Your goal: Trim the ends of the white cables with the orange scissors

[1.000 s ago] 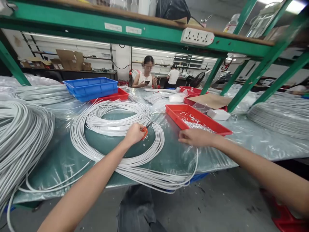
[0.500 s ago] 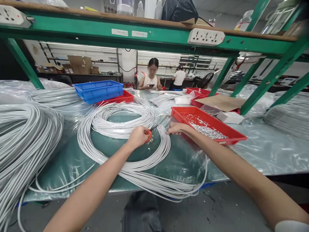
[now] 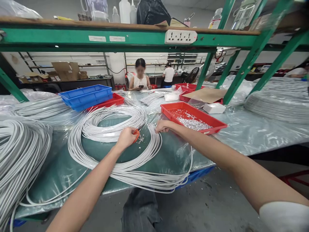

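My left hand [image 3: 126,138] is closed around an orange-handled tool [image 3: 136,135] that looks like pliers; its jaws are hard to make out. To the right, my right hand [image 3: 163,126] pinches at the fanned cable ends, on what looks like a white cable. These ends belong to a large coil of white cable [image 3: 154,148] lying on the table. A second coil [image 3: 113,131] overlaps it behind my left hand. Small shiny metal pieces [image 3: 140,139] lie scattered between my hands.
A red tray [image 3: 218,129] with many tiny metal pieces stands right of my right hand. Stacked blue trays [image 3: 88,98] sit at the back left. A big cable bundle [image 3: 26,161] fills the left side. A green shelf beam [image 3: 142,38] crosses overhead. A person [image 3: 140,79] sits opposite.
The view has turned right, so everything appears shifted left. My left hand and the orange-handled tool have drawn slightly back from the cable ends. My right hand stays at the ends.
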Action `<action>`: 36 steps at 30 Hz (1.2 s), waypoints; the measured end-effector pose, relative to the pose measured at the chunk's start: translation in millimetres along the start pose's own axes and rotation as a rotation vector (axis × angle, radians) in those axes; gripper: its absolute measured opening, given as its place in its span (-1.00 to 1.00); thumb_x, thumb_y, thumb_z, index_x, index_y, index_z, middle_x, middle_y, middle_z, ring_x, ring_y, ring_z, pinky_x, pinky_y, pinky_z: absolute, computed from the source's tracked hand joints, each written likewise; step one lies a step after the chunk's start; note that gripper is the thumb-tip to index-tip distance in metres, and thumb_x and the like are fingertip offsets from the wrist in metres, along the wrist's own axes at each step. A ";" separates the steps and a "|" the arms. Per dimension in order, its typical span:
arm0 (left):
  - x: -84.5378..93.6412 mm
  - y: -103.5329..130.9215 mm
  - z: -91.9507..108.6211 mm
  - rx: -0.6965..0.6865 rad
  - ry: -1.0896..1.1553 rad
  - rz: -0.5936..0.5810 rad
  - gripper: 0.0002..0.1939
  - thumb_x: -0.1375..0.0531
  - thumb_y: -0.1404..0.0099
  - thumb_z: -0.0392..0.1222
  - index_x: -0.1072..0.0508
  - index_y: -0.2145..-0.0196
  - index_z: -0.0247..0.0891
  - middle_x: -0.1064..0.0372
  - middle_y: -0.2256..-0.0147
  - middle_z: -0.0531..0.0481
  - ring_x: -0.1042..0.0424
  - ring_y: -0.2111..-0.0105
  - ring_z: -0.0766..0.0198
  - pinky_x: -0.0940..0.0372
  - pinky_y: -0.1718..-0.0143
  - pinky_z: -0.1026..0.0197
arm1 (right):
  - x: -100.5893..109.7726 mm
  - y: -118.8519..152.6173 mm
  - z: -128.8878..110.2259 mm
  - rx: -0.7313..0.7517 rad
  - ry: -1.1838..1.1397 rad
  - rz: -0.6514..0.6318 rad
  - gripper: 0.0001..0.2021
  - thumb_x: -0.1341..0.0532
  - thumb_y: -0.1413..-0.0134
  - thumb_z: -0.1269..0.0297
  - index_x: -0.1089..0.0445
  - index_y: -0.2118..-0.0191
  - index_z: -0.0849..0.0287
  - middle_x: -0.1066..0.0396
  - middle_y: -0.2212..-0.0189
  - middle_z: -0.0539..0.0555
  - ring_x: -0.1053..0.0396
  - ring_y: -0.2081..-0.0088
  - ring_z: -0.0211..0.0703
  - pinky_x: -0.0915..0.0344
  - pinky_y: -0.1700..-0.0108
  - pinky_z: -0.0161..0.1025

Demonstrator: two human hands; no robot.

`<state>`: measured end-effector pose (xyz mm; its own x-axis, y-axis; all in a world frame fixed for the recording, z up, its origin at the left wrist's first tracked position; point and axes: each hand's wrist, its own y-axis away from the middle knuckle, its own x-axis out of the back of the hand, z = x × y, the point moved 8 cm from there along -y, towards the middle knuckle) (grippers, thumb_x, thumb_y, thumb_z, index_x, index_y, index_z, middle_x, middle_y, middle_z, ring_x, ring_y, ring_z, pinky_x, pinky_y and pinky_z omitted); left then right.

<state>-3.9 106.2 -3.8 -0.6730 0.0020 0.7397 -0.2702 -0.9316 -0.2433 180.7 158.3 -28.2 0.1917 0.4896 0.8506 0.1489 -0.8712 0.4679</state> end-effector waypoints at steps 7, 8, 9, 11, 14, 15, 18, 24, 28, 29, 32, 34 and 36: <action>-1.0 1.4 0.9 -0.014 0.036 0.027 -0.73 -0.17 -0.10 -0.15 -0.25 0.67 -0.26 -0.05 0.67 0.14 -0.03 0.59 0.38 0.07 0.51 0.28 | 18.9 47.1 20.4 0.100 -0.165 0.367 -0.87 -0.28 0.00 0.35 -0.35 0.48 0.26 -0.47 0.54 0.18 -0.50 0.34 0.07 -0.32 0.33 -0.22; -1.3 1.6 1.0 -0.014 0.046 0.029 -0.72 -0.17 -0.10 -0.15 -0.23 0.67 -0.25 -0.03 0.68 0.14 -0.02 0.59 0.38 0.08 0.51 0.28 | 21.4 50.2 19.0 0.130 -0.223 0.408 -0.89 -0.27 0.03 0.37 -0.32 0.45 0.23 -0.48 0.54 0.17 -0.51 0.34 0.07 -0.31 0.35 -0.23; -1.3 1.6 0.9 -0.013 0.057 0.033 -0.71 -0.17 -0.10 -0.15 -0.21 0.68 -0.25 -0.01 0.68 0.14 0.00 0.58 0.39 0.09 0.51 0.27 | 22.7 50.9 15.2 0.165 -0.292 0.435 -0.89 -0.26 0.03 0.38 -0.28 0.40 0.21 -0.49 0.52 0.16 -0.51 0.35 0.04 -0.31 0.36 -0.25; 0.1 1.1 0.3 -0.007 0.078 0.046 -0.70 -0.16 -0.12 -0.13 -0.19 0.67 -0.25 0.01 0.66 0.14 0.02 0.57 0.39 0.10 0.51 0.28 | 21.2 45.9 0.5 0.246 -0.455 0.435 -0.84 -0.20 -0.02 0.37 -0.19 0.29 0.16 -0.51 0.48 0.11 -0.51 0.41 -0.05 -0.33 0.42 -0.29; 5.9 -0.3 -1.5 0.011 0.106 0.081 -0.70 -0.12 -0.17 -0.10 -0.21 0.62 -0.26 -0.02 0.63 0.14 0.02 0.55 0.40 0.08 0.51 0.29 | 11.9 33.8 -33.1 0.396 -0.689 0.358 -0.89 -0.04 -0.19 0.31 -0.03 0.22 0.09 -0.47 0.52 -0.02 -0.48 0.53 -0.19 -0.37 0.49 -0.31; 8.5 -0.5 -2.3 0.019 0.111 0.095 -0.70 -0.11 -0.19 -0.08 -0.22 0.61 -0.26 -0.03 0.62 0.13 0.01 0.55 0.40 0.07 0.51 0.30 | 8.1 31.4 -43.7 0.446 -0.740 0.335 -0.91 0.00 -0.22 0.29 0.01 0.22 0.08 -0.44 0.54 -0.06 -0.46 0.56 -0.21 -0.39 0.49 -0.30; 15.0 -0.2 -3.9 0.041 0.115 0.137 -0.67 -0.10 -0.21 -0.05 -0.19 0.62 -0.26 -0.01 0.63 0.14 0.00 0.56 0.41 0.05 0.53 0.32 | -2.8 30.7 -61.0 0.607 -0.899 0.287 -0.86 0.02 -0.27 0.15 0.02 0.20 0.07 -0.39 0.51 -0.10 -0.42 0.58 -0.27 -0.41 0.50 -0.29; -0.2 6.2 -1.5 0.087 0.147 0.041 -0.60 -0.16 -0.19 0.00 -0.11 0.62 -0.25 0.04 0.64 0.16 0.05 0.57 0.42 0.09 0.57 0.32 | -23.8 32.3 -45.9 0.743 -1.276 0.080 -0.67 -0.22 -0.12 -0.04 -0.19 0.22 0.11 -0.25 0.57 -0.14 -0.13 0.69 -0.39 -0.09 0.72 -0.44; -11.8 9.9 3.2 0.108 0.164 -0.045 -0.58 -0.18 -0.19 0.01 -0.08 0.62 -0.24 0.05 0.64 0.16 0.06 0.58 0.43 0.11 0.58 0.31 | -26.9 36.6 -45.3 0.730 -1.340 0.028 -0.69 -0.25 -0.10 -0.01 -0.28 0.33 0.14 0.07 0.63 -0.21 0.19 0.68 -0.46 0.18 0.69 -0.47; -12.5 10.3 4.5 0.111 0.174 -0.052 -0.57 -0.18 -0.19 0.01 -0.08 0.62 -0.24 0.06 0.64 0.16 0.06 0.58 0.43 0.12 0.59 0.31 | -26.1 38.3 -46.4 0.736 -1.346 0.030 -0.69 -0.24 -0.10 -0.01 -0.29 0.35 0.15 0.10 0.63 -0.21 0.23 0.67 -0.46 0.22 0.68 -0.46; -12.7 10.7 9.3 0.105 0.207 -0.070 -0.58 -0.15 -0.23 0.01 -0.11 0.62 -0.25 0.05 0.63 0.15 0.06 0.57 0.43 0.11 0.58 0.31 | -23.0 43.5 -47.9 0.759 -1.363 0.051 -0.70 -0.24 -0.12 0.00 -0.31 0.37 0.17 0.13 0.63 -0.20 0.26 0.66 -0.45 0.27 0.66 -0.43; -12.1 11.2 11.2 0.105 0.222 -0.078 -0.60 -0.15 -0.24 0.01 -0.15 0.61 -0.26 0.04 0.62 0.14 0.05 0.57 0.43 0.10 0.58 0.31 | -21.2 46.9 -47.3 0.771 -1.383 0.061 -0.71 -0.23 -0.13 0.02 -0.33 0.37 0.17 0.13 0.63 -0.20 0.26 0.65 -0.44 0.27 0.65 -0.41; -11.5 12.0 11.2 0.120 0.227 -0.082 -0.61 -0.16 -0.23 0.00 -0.17 0.60 -0.27 0.03 0.62 0.14 0.05 0.58 0.43 0.10 0.58 0.31 | -19.9 49.9 -46.4 0.780 -1.398 0.071 -0.71 -0.22 -0.14 0.03 -0.33 0.37 0.17 0.15 0.63 -0.19 0.26 0.65 -0.43 0.27 0.65 -0.39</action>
<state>8.3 91.0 -8.2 -0.7928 0.1481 0.5912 -0.2559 -0.9613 -0.1024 139.2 103.4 -10.6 0.8494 0.4805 -0.2182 0.4531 -0.8760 -0.1652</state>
